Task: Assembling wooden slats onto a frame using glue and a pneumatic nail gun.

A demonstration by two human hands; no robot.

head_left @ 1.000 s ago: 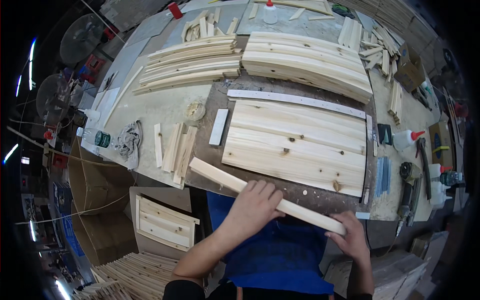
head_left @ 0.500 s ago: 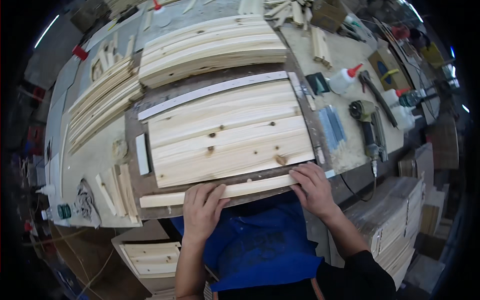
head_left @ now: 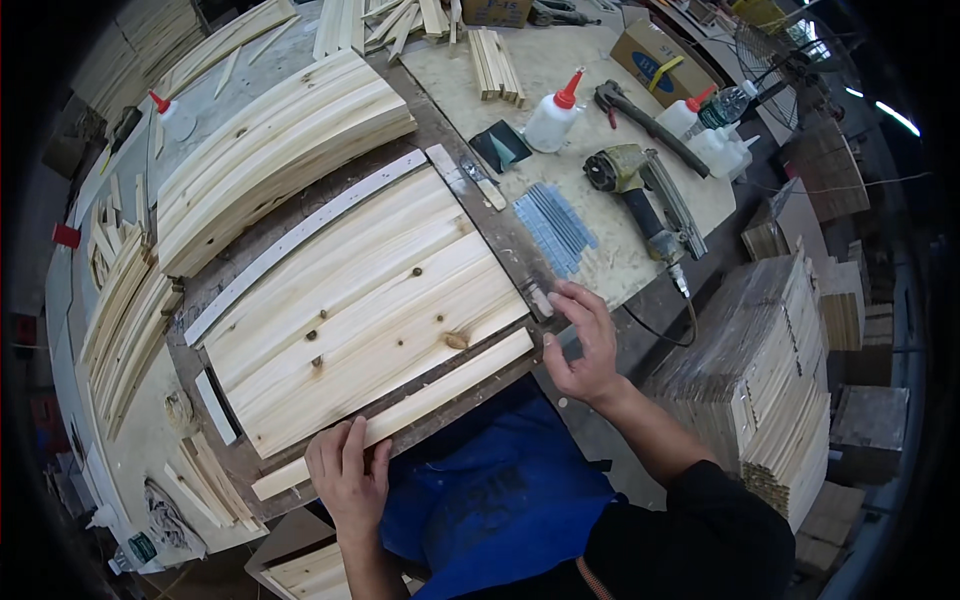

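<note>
A pale wooden strip (head_left: 455, 382) lies along the near edge of the work board, parallel to a knotty wooden panel (head_left: 370, 310) with a narrow gap between them. My left hand (head_left: 345, 482) is closed over the strip's left part, fingers on top and thumb at its near side. Just past the strip's right end, my right hand (head_left: 588, 348) is off the wood, its thumb and fingers apart with nothing between them. White edge pieces border the panel, among them a long one (head_left: 310, 235) at its far side and a short one (head_left: 216, 407) at its left.
Behind the panel rises a stack of wooden panels (head_left: 275, 160). To the right lie a nail gun (head_left: 630, 190) with a hose, bluish nail strips (head_left: 555, 228), a red-tipped glue bottle (head_left: 552, 122) and a dark-handled tool (head_left: 655, 130). Slats (head_left: 125, 320) are piled at left.
My right hand has let go of the strip's right end and opened beside it. My left hand stays on the strip. The view has turned toward the right.
</note>
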